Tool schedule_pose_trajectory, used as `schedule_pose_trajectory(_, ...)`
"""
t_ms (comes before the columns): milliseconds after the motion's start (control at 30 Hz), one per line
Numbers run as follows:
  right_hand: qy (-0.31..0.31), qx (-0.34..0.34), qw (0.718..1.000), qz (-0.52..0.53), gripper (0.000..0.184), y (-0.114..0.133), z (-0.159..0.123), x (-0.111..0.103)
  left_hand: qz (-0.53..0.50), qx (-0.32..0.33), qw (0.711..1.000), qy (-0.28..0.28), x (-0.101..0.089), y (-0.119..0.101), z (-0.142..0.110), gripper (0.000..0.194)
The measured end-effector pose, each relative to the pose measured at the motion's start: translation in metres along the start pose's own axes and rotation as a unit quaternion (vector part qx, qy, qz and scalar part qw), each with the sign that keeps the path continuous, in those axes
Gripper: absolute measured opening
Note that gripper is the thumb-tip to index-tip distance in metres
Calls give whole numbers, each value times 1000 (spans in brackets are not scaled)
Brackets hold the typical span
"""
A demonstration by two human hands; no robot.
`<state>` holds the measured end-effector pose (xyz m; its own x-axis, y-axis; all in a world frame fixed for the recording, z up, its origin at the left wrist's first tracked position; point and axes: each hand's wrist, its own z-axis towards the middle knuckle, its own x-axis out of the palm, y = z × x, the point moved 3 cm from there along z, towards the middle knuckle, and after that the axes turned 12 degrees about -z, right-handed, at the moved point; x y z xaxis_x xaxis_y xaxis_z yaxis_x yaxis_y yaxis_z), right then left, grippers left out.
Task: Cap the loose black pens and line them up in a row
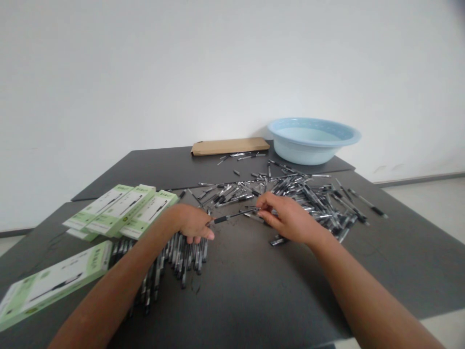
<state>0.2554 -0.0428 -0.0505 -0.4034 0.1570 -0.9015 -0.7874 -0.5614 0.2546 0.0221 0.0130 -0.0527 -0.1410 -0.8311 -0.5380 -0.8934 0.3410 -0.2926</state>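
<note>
A slim pen point(222, 219) with a dark grip stretches between my two hands above the table. My left hand point(194, 224) is closed on its left end, over a pile of laid-out pens point(184, 257). At the pen's thin right end, my right hand point(286, 216) pinches with thumb and fingertips; whether that end is a separate refill I cannot tell. Right beside and behind this hand lies a loose heap of pens and pen parts point(305, 194), clear barrels with black grips. The left forearm hides part of the laid-out pens.
Several green and white pen boxes point(145, 213) are stacked at the left, with another pen box point(61, 281) nearer me. A flat brown cardboard box point(230, 146) and a light blue basin point(308, 150) stand at the back. Thin loose pieces point(241, 155) lie before the cardboard.
</note>
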Motion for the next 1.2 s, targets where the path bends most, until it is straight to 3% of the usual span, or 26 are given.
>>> schedule_pose_trajectory(400,22,-2,1000,-15,7,3,1,3,11,-24,1000,0,2,-10,-4,36)
schedule_pose_trajectory(600,57,-3,998,17,34,1,0,4,5,-19,1000,-5,2,-8,-4,37)
schedule_pose_trajectory(867,34,-3,999,-8,7,3,0,1,16,-22,1000,-4,1,-12,-6,36)
schedule_pose_trajectory(1200,31,7,1000,-3,9,2,0,2,14,-22,1000,-13,2,-9,-4,35)
